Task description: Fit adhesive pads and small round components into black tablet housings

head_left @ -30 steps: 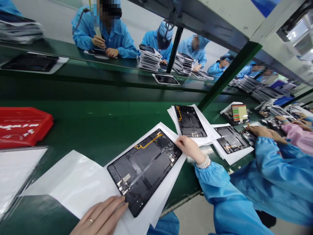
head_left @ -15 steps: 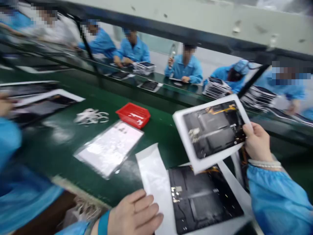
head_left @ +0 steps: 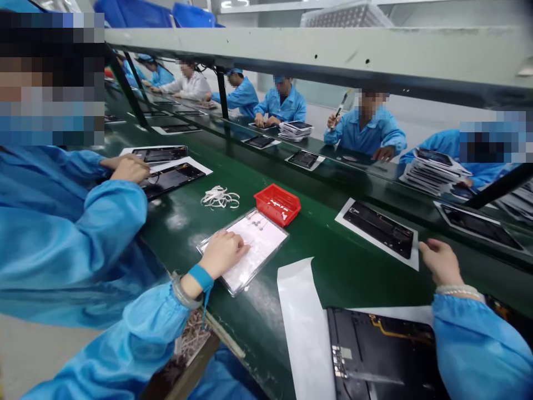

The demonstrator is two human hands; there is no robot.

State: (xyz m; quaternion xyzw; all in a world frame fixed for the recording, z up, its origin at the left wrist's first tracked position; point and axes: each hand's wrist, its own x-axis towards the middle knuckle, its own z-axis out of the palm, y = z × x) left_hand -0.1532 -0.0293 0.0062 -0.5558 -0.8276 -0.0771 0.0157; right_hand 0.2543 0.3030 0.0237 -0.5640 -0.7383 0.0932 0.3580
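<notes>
My left hand (head_left: 224, 254) rests over a white sheet in a clear sleeve (head_left: 263, 236). Its fingers are bent together onto the sheet; anything pinched there is too small or hidden to name. At the right, my right hand (head_left: 442, 262) is beside the edge of a white-backed tablet panel (head_left: 378, 229), its fingers loosely curved and apart, with nothing visible in them. Nearer me lies another opened tablet panel (head_left: 383, 355) with an orange flex cable, on white backing. A white flap of film (head_left: 306, 322) sticks out at its left.
A red bin (head_left: 277, 204) with small white pieces stands behind the sleeve. Curled white strips (head_left: 220, 198) lie to its left. A co-worker's hands (head_left: 131, 166) work on a panel at the left. Across the line are co-workers and stacked panels (head_left: 433, 172). A shelf beam (head_left: 291, 61) crosses overhead.
My right hand has set the tablet panel it held down on the far side of the bench and let go. My left hand has moved from the near panel's film onto the sleeved sheet. The view has swung left.
</notes>
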